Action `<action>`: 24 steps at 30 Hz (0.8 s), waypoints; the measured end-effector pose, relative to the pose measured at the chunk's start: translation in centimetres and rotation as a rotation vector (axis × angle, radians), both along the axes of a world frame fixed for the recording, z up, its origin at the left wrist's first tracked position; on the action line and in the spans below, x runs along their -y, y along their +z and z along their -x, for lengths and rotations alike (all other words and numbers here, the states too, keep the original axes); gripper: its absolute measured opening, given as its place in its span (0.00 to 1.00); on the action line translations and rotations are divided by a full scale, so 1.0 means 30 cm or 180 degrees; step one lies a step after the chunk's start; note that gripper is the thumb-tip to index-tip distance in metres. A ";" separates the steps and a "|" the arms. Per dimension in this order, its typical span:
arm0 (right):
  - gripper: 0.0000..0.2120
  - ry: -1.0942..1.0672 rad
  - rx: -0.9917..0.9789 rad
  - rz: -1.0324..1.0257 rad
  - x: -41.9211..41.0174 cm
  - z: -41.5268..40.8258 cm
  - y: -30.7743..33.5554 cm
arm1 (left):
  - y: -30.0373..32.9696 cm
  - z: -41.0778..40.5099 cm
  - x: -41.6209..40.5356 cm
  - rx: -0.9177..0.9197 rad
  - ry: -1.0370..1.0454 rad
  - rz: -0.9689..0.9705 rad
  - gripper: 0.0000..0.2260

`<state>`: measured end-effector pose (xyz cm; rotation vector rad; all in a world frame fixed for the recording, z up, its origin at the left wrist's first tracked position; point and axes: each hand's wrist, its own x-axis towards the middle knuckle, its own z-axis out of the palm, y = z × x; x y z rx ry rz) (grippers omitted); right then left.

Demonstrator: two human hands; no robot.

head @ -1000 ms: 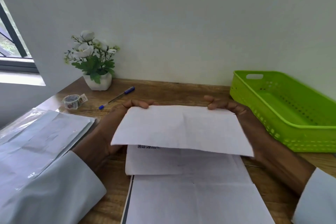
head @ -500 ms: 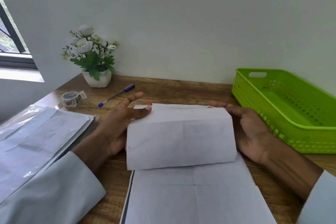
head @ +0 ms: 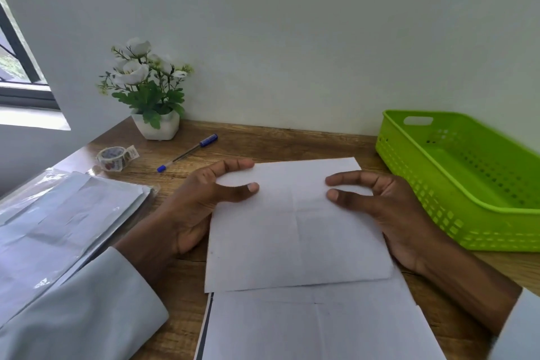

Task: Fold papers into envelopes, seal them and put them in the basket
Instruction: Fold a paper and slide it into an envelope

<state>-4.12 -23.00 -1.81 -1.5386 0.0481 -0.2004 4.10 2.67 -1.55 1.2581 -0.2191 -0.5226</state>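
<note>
A folded white paper (head: 295, 237) lies flat on the wooden desk in front of me, creased down its middle. It rests on the far end of a stack of white sheets (head: 318, 327) that runs toward me. My left hand (head: 201, 204) grips the paper's upper left edge, thumb on top and index finger along the far edge. My right hand (head: 380, 202) holds the upper right edge, thumb and index fingertip pressing on the top face. The green plastic basket (head: 438, 184) stands at the right, with nothing visible inside it.
A pile of plastic-wrapped envelopes or papers (head: 58, 219) lies at the left. Behind it are a roll of patterned tape (head: 115, 157), a blue pen (head: 187, 152) and a potted white flower (head: 149, 88) against the wall. A window is at the far left.
The top flap, held up in the air a second ago, has been folded down toward me and now lies flat. Both hands shifted from the raised edge onto the folded paper's far corners.
</note>
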 end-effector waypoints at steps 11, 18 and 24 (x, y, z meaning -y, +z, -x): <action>0.29 0.0158 -0.0294 -0.0060 0.024 -0.006 0.006 | -0.011 0.001 0.007 0.0828 0.0117 -0.0724 0.24; 0.07 -0.0334 0.0291 0.0922 0.033 -0.020 0.002 | -0.004 0.020 0.019 0.2158 0.0751 -0.1570 0.06; 0.06 -0.1154 0.1015 0.3092 0.062 -0.025 0.019 | 0.010 0.027 0.015 0.3244 0.1356 -0.1822 0.04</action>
